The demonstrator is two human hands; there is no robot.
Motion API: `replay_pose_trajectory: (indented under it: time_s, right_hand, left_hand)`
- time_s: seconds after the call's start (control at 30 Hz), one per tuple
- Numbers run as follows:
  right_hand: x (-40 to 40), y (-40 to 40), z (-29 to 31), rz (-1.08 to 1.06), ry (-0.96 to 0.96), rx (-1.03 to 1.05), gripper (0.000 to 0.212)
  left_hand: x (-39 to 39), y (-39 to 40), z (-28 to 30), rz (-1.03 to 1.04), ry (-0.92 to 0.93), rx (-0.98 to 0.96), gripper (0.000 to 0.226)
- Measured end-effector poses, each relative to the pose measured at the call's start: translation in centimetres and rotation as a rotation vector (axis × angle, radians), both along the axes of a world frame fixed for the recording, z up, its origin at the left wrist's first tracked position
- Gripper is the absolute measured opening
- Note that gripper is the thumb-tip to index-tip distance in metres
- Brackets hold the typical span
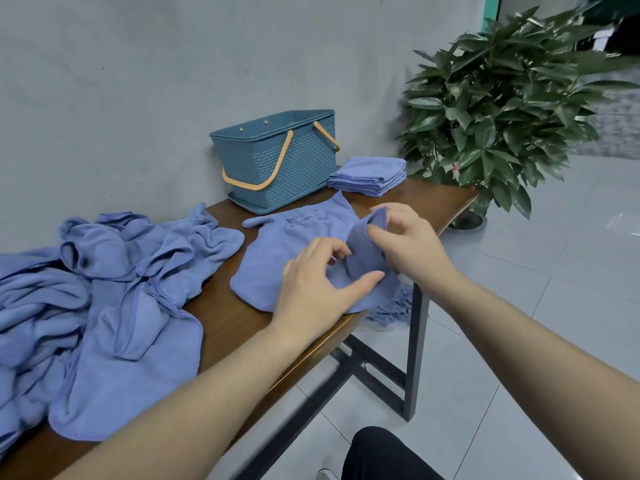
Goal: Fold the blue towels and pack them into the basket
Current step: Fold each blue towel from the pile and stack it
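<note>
Towels cover much of this wooden table (239, 327), which stands against a grey wall. One blue towel (277, 251) lies spread on the tabletop in front of the person, its near right part hanging over the table's edge toward the tiled floor. Both hands work at that right side. The left hand (311, 289) rests on the cloth with fingers curled and thumb stretched out, pinching a fold of it between thumb and fingertips. The right hand (405, 240) grips a raised flap of the same towel, lifted clear of the table so the corner stands up above the knuckles.

Off to the left sits a heap of unfolded towels (97, 306), crumpled and overlapping, running out of view at the picture's edge. At the far end of the table the blue plastic basket (277, 161) stands by the wall on a matching tray, its two orange handles dropped to the sides; its inside cannot be seen from here. Just beside it to the right is a stack of folded towels (369, 176), neat and square. Beyond the table's end, a leafy potted plant (502, 105) stands on the floor. A dark-clad knee (384, 455) shows at the bottom.
</note>
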State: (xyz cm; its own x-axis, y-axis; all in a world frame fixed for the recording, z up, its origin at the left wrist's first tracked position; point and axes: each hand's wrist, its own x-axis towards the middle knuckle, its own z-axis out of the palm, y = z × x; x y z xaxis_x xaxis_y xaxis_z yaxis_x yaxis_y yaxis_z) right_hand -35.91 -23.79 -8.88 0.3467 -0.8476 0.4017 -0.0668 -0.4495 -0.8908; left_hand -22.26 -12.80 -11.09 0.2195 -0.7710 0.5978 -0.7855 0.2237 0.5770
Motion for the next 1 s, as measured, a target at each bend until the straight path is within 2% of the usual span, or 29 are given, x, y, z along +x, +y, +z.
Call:
replay_pose_trajectory:
  time_s: [0.07, 0.17, 0.27, 0.33, 0.43, 0.5, 0.57, 0.63, 0.7, 0.87, 0.9, 1.0]
  right_hand:
    - [0.1, -0.3, 0.5, 0.029, -0.079, 0.063, 0.026]
    - [0.0, -0.7, 1.4, 0.032, -0.115, 0.061, 0.021]
    - [-0.5, -1.2, 2.4, 0.0, -0.116, 0.054, 0.031]
    - [-1.0, -1.9, 2.8, -0.016, -0.125, 0.071, 0.032]
    - [-1.8, -3.0, 2.9, -0.076, -0.066, 0.084, 0.029]
    - [-2.0, -3.3, 2.8, -0.083, -0.067, 0.092, 0.028]
    - [-2.3, -3.4, 2.8, -0.082, -0.087, 0.108, 0.029]
    - [-2.8, -3.8, 2.6, -0.072, -0.085, 0.132, 0.029]
    - [-3.2, -4.1, 2.2, -0.056, -0.061, 0.145, 0.028]
    - [-3.2, -4.2, 1.2, -0.007, -0.023, 0.155, 0.023]
    - [-3.1, -4.0, 1.0, -0.003, -0.014, 0.145, 0.025]
    - [-2.9, -3.5, 0.7, 0.034, 0.04, 0.052, 0.052]
  left_hand:
    - [-1.4, -0.5, 0.2, 0.096, 0.015, 0.046, 0.05]
    - [-3.2, -1.6, 0.5, 0.188, -0.037, 0.11, 0.052]
    - [-3.6, -2.2, -0.6, 0.22, -0.247, 0.114, 0.053]
    - [-2.8, -2.0, -1.6, 0.207, -0.387, 0.072, 0.034]
    - [-0.9, -1.7, -2.0, 0.17, -0.373, 0.059, 0.006]
    - [0.2, -2.0, -2.0, 0.076, -0.265, 0.089, 0.006]
    - [0.9, -2.0, -1.2, -0.061, -0.075, 0.094, 0.006]
    - [1.5, -1.5, 0.2, -0.15, 0.082, 0.119, 0.017]
    - [2.4, -0.9, 1.8, -0.173, 0.229, 0.163, 0.021]
    - [4.7, -0.8, 4.4, -0.216, 0.624, 0.187, 0.014]
    - [4.7, -0.9, 4.8, -0.189, 0.692, 0.192, 0.015]
    - [4.4, -1.8, 5.2, -0.12, 0.887, 0.25, 0.017]
